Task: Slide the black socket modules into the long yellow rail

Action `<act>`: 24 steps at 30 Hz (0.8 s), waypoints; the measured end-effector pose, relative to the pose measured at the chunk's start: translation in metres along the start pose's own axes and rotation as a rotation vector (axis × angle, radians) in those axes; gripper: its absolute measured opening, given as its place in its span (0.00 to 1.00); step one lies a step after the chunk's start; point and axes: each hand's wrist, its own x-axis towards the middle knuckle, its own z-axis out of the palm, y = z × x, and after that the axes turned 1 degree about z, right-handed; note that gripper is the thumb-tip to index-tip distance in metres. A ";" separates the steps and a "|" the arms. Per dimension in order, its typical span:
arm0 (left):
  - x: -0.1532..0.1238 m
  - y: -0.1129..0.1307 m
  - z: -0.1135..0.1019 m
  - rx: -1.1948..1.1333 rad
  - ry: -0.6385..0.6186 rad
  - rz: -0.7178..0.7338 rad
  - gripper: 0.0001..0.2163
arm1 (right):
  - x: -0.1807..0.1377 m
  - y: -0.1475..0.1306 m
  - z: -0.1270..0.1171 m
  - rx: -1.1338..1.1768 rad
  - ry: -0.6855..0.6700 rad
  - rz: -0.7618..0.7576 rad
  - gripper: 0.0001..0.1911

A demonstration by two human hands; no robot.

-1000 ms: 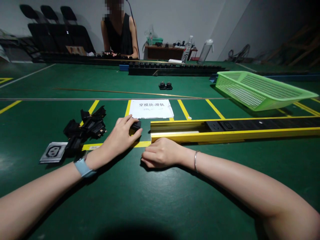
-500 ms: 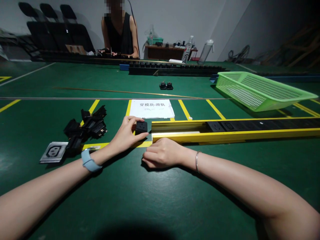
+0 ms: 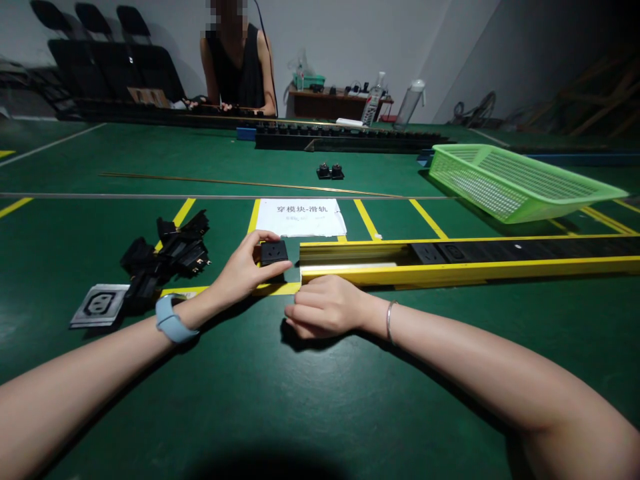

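Note:
Between thumb and fingers, my left hand [image 3: 247, 262] grips a black socket module [image 3: 275, 252], its slotted face up, just left of a yellow rail's open end. The yellow rail [image 3: 470, 268] lies crosswise to the right, with black socket modules [image 3: 425, 253] seated in its channel; the stretch nearest my hands shows bare metal. My right hand [image 3: 327, 307] is curled into a fist at the rail's near-left corner, its fingertips turned under and hidden. Left of my left hand are a pile of loose black modules [image 3: 175, 250] and a card with a socket picture [image 3: 99, 305].
A paper sign [image 3: 303, 217] lies behind the rail. Farther back are two small black parts [image 3: 330, 171], a thin brass rod [image 3: 240, 183] and a green basket [image 3: 520, 183]. Across the table sits a person [image 3: 239, 67] behind a long black rail [image 3: 350, 139].
My left hand has drawn the socket module slightly left, away from the rail's end, and its face now tilts more upward. My right hand stays nearly in place.

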 end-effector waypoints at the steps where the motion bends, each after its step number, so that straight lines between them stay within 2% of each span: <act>1: 0.000 0.001 -0.001 -0.056 -0.003 -0.010 0.23 | 0.000 0.000 -0.003 -0.033 0.065 -0.005 0.11; 3: -0.001 0.003 -0.001 -0.165 -0.012 -0.021 0.24 | 0.001 -0.002 -0.008 -0.118 0.185 0.059 0.10; 5: -0.002 0.003 -0.002 -0.212 -0.002 -0.015 0.24 | 0.004 -0.004 -0.010 -0.194 0.227 0.233 0.16; 8: -0.002 0.002 -0.001 -0.200 0.003 -0.001 0.23 | 0.010 -0.004 -0.009 -0.226 0.154 0.509 0.25; 10: -0.003 0.002 0.000 -0.206 -0.029 0.001 0.23 | 0.013 -0.003 -0.007 -0.221 0.081 0.598 0.28; 17: -0.004 0.004 0.000 -0.222 -0.123 0.002 0.24 | 0.013 -0.004 -0.002 -0.269 -0.110 0.666 0.25; 24: -0.002 0.000 0.000 -0.094 -0.125 0.178 0.21 | 0.015 -0.006 -0.003 -0.298 -0.161 0.684 0.25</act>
